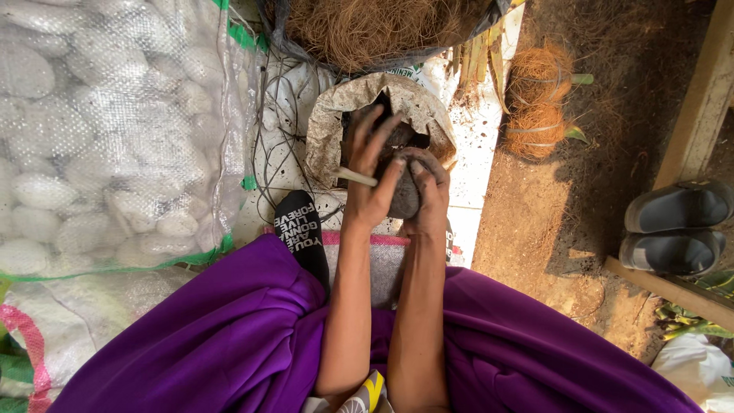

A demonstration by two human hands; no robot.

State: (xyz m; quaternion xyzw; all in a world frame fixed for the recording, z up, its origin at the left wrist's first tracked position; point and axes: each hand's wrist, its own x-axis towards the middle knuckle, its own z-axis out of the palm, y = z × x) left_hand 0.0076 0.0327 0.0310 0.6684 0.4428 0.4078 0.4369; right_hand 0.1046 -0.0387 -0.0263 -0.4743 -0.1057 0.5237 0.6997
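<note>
My left hand (372,172) and my right hand (425,182) press together around a dark round ball of soil (403,197). A thin pale stem (353,177) sticks out to the left from under my left thumb. The hands hover over the mouth of a grey sack (336,115) rolled open, with dark soil inside. My purple-clad legs (229,336) spread to both sides below. A black sock (303,229) with white lettering covers my foot beside the left wrist.
A clear mesh bag of white pebbles (99,130) fills the left. A tub of brown coconut fibre (367,27) stands behind the sack. Two fibre-wrapped balls (537,95) lie on the dirt at right. Grey sandals (673,226) rest by a wooden beam (699,99).
</note>
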